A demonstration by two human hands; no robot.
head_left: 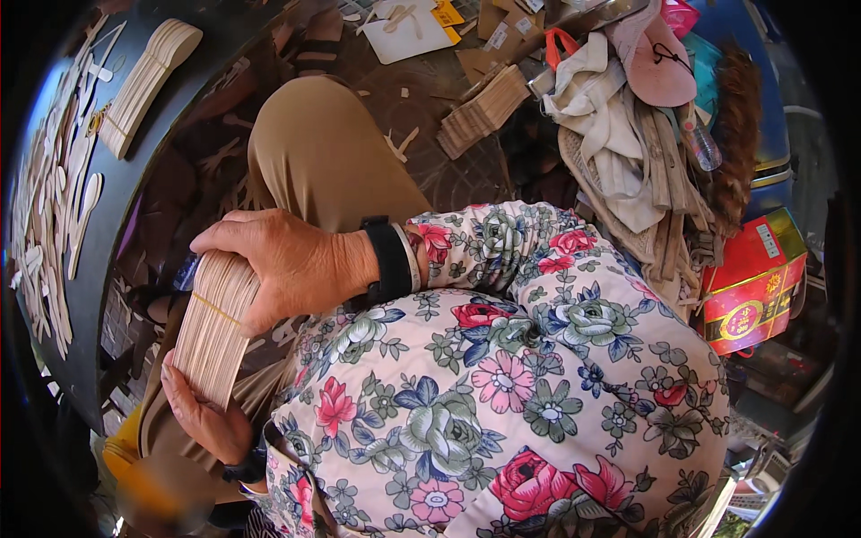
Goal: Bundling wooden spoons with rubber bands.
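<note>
At centre left, the right hand (289, 262) is clamped around the upper end of a bundle of wooden sticks (208, 345); the left hand (208, 423) grips its lower end. Apparently the sticks are being evened; next calls for steady pressure, keeping the rubber band (221, 313) seated.

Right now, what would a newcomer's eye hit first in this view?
The floral shirt, filling the centre and lower right. Then the banded stack of wooden sticks left of centre, right hand on its upper part, left hand at its lower end. Last, the red box at right.
</note>
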